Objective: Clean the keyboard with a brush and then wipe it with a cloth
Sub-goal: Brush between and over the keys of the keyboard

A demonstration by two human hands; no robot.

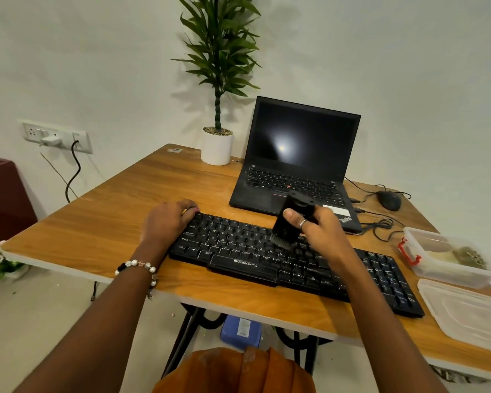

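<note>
A black keyboard (253,256) lies slanted across the wooden table (111,222). My right hand (321,231) grips a black block-shaped brush (291,219), thumb across its front. Its bristles touch the keys near the keyboard's middle. My left hand (167,219) rests on the keyboard's far left corner, its fingers curled over the edge. A pearl bracelet hangs on that wrist. No cloth can be picked out with certainty.
An open black laptop (298,165) stands behind the keyboard, beside a potted plant (217,146). A mouse (389,200) and cables lie at the right. A clear plastic box (448,256) and its lid (471,313) sit at the table's right edge.
</note>
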